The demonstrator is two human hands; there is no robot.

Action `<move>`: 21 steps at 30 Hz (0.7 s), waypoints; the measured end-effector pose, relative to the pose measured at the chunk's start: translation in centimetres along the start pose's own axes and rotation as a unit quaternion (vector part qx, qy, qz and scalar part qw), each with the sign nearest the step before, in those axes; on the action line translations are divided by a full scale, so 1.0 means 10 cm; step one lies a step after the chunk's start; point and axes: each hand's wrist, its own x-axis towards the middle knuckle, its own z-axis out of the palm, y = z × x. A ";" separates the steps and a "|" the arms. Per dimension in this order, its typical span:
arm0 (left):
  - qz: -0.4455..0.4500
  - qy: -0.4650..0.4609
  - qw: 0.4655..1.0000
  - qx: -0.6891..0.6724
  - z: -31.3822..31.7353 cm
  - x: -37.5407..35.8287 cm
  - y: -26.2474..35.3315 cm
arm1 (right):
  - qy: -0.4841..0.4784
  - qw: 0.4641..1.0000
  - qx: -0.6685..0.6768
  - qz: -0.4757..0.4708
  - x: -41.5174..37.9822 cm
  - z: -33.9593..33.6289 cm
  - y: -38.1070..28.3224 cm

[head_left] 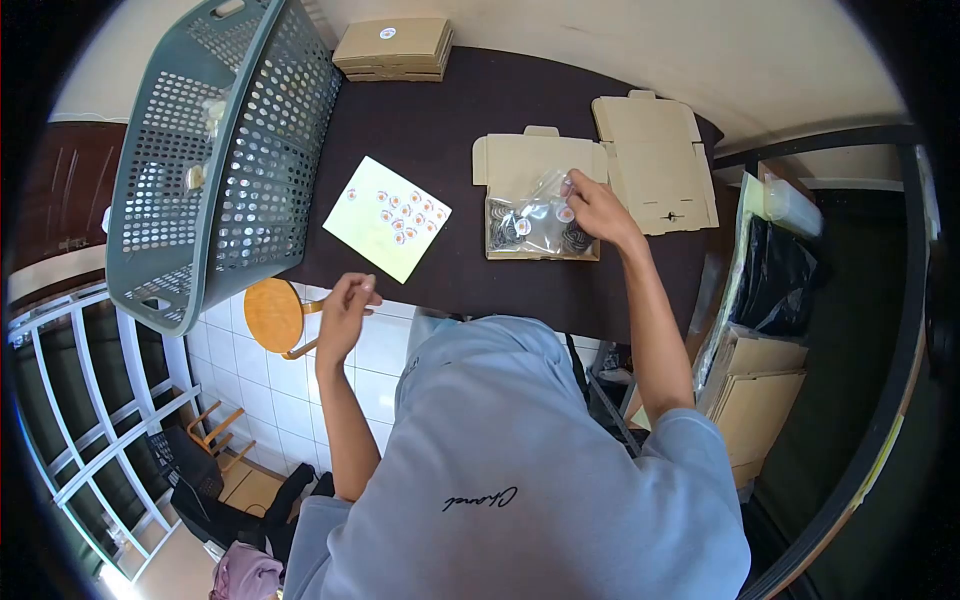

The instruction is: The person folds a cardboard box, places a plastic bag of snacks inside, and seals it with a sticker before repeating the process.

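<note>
An open cardboard box [540, 158] stands on the dark table, its lid folded back. Inside lie a clear plastic bag [545, 228] and dark coiled items [503, 226]; small round stickers show on the bag. My right hand [597, 208] pinches the bag's upper right part over the box. Off the table's front edge, my left hand [350, 305] hovers with fingers curled, below a pale sheet [370, 222] of round stickers. Whether it holds anything small is hard to see.
A grey-green perforated basket [270, 150] stands at the left. Stacked closed boxes [395, 48] sit at the back, and an unfolded flat box [655, 165] lies at the right. A round wooden stool [273, 314] is below the table edge. Folded cardboard [757, 410] stands at the right.
</note>
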 end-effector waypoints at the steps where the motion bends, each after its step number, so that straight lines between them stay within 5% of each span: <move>1: 0.022 -0.028 0.999 0.017 0.04 0.03 -0.02 | 0.000 1.000 -0.002 0.000 0.10 0.06 0.09; 11: 0.073 -0.092 0.989 0.090 0.47 0.00 -0.19 | -0.190 0.947 -0.257 0.018 0.37 0.45 0.14; 13: 0.054 -0.096 0.986 0.122 0.44 -0.02 -0.17 | -0.096 0.936 -0.339 0.007 0.22 0.55 0.08; 21: 0.056 -0.075 0.988 0.125 0.30 0.01 -0.33 | 0.099 0.942 -0.320 -0.035 -0.36 0.97 -0.02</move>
